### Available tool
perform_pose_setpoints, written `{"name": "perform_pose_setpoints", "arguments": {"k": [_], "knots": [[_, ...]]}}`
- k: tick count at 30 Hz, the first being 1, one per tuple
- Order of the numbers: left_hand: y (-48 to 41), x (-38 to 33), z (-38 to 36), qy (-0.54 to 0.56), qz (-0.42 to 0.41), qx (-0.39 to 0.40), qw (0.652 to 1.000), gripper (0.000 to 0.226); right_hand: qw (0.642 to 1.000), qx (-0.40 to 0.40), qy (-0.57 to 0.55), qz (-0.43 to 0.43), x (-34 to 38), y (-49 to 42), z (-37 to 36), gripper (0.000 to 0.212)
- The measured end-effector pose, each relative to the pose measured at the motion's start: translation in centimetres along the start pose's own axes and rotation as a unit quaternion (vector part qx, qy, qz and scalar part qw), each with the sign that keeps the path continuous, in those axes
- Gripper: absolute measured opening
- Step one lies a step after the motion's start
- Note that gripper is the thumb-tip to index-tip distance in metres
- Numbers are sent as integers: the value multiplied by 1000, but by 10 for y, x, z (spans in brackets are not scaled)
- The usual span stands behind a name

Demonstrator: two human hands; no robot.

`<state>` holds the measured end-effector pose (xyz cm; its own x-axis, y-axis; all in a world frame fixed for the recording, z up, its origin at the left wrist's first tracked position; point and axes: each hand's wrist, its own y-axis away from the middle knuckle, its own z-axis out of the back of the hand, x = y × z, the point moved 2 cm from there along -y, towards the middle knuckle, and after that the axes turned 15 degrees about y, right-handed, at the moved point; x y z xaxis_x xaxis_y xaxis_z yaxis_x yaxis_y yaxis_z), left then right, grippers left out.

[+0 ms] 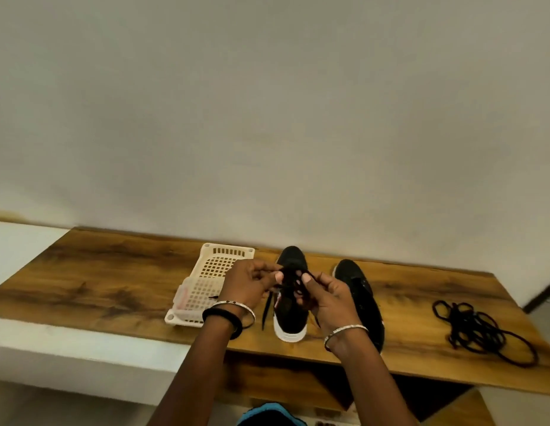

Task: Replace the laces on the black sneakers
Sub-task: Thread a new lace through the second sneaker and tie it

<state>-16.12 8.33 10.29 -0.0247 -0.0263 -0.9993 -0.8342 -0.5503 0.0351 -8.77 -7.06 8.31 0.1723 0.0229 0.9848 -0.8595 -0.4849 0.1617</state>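
Observation:
Two black sneakers stand on the wooden table (114,272), toes toward the wall. The left sneaker (290,315) has a white heel sole; the right sneaker (361,296) stands beside it, partly behind my right wrist. Above the left sneaker, my left hand (249,285) and my right hand (327,298) both pinch a black lace (293,279) bunched in loops between them. One end of that lace hangs down left of the sneaker's heel. A loose pile of dark laces (479,332) lies on the table at the far right.
A cream plastic basket (212,272) with a grid bottom sits left of the sneakers, partly behind my left hand. A plain wall runs close behind the table. A white ledge lies to the left, and the table's front edge is near my forearms.

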Motion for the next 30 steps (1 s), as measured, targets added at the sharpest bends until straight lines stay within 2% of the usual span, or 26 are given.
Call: {"name": "perform_pose_setpoints", "arguments": {"k": [3, 6, 11, 14, 17, 18, 21, 24, 26, 27, 28, 30], "knots": [[14, -10, -32, 76, 12, 21, 997, 9, 999, -27, -47, 0, 20, 15, 42, 12], [22, -19, -63, 167, 61, 26, 984, 13, 989, -44, -137, -15, 37, 27, 77, 10], [35, -25, -105, 351, 140, -8, 926, 6, 956, -34, -289, -43, 55, 47, 128, 11], [38, -23, -113, 430, 177, -32, 885, 10, 953, -66, -293, -40, 54, 54, 160, 12], [38, -19, -112, 487, 197, -70, 848, 8, 968, -121, -215, -54, 43, 59, 191, 13], [36, -16, -110, 482, 195, -91, 850, 7, 972, -143, -175, -59, 39, 60, 201, 14], [26, -13, -99, 382, 158, -135, 900, 10, 973, -213, -67, -63, 27, 64, 232, 18], [18, -12, -89, 288, 108, -129, 943, 10, 961, -267, -13, -74, 22, 70, 254, 19], [15, -14, -89, 236, 89, -115, 961, 7, 949, -289, 83, -96, 18, 70, 265, 20], [15, -15, -92, 212, 87, -104, 968, 6, 934, -286, 187, -106, 13, 67, 270, 20], [16, -15, -97, 192, 88, -89, 973, 6, 902, -266, 322, -115, 8, 64, 274, 21], [20, -13, -109, 149, 89, -55, 983, 6, 794, -218, 552, -132, 0, 60, 264, 25]]}}
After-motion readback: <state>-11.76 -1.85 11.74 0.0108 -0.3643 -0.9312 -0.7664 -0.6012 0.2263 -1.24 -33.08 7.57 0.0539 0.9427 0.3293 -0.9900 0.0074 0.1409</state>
